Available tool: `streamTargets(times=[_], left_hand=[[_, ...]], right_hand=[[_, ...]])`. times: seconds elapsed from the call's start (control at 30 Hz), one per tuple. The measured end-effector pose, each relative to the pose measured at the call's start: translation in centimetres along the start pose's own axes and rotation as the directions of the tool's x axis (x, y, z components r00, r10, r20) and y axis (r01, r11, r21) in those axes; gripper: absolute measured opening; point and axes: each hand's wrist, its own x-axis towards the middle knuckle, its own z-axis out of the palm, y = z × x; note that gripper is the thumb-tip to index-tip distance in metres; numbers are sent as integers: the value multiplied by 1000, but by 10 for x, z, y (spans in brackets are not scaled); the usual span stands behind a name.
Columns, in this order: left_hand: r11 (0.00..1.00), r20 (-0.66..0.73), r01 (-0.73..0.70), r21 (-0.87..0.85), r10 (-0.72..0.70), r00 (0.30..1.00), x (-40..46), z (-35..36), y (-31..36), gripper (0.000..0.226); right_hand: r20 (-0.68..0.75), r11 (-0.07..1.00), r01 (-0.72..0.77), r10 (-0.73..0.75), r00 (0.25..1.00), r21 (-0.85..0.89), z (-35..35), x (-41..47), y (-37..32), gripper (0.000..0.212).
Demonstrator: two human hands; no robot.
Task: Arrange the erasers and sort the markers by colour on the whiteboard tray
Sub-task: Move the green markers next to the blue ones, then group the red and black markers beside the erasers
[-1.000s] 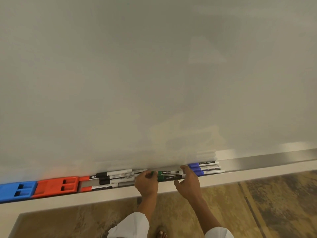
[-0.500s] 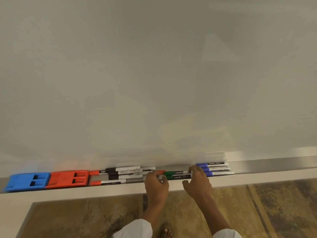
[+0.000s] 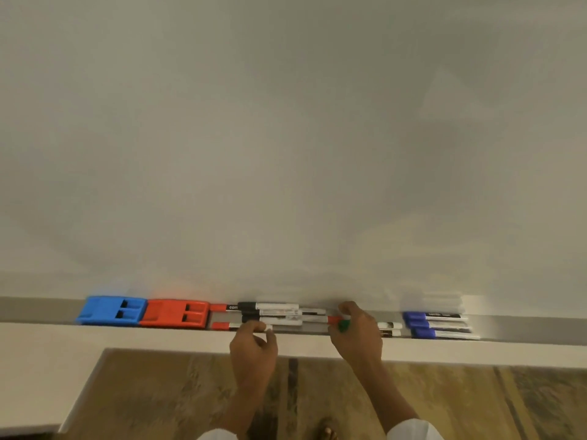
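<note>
Whiteboard tray [image 3: 524, 328] | left hand [image 3: 254, 347] pinches red-capped marker [image 3: 222, 326] | right hand [image 3: 359, 335] grips green-capped markers [image 3: 389, 329]

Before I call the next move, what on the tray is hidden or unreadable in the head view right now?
- Green markers: the right hand covers the barrels; only a green cap and white ends show, so the count is unsure.
- Front red marker: the left hand grips its barrel and hides part of it.
- Labels on the black markers and blue markers: blurred, unreadable.
- Tray: cut off at both edges.
</note>
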Motion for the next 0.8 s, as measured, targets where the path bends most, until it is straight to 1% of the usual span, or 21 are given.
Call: streamTargets(times=[0.07, 0.13, 0.23, 0.37, 0.47, 0.63, 0.8], left_hand=[[1000, 56, -13, 16, 12, 998, -6, 7, 4, 18], [996, 167, -77, 43, 69, 984, -14, 19, 12, 16], [977, 357, -178, 116, 126, 926, -22, 40, 25, 26], [934, 503, -291, 205, 154, 850, -20, 61, 33, 35], [897, 554, -354, 265, 159, 817, -14, 70, 32, 38], [855, 547, -432, 286, 224, 806, -7, 75, 32, 35], [811, 552, -525, 260, 321, 769, -11, 80, 37, 39]], right_hand=[[5, 995, 22, -22, 1000, -97, 4, 2, -2, 26], [32, 983, 29, -23, 999, -181, 5, 5, -3, 23], [37, 970, 44, -36, 999, -238, 6, 9, -4, 19], [36, 953, 87, -80, 996, -289, 4, 14, -4, 12], [58, 943, 129, -116, 991, -308, 3, 17, -5, 12], [109, 922, 214, -188, 976, -323, -5, 19, 0, 13], [62, 929, 223, -214, 975, -296, -18, 20, 11, 18]])
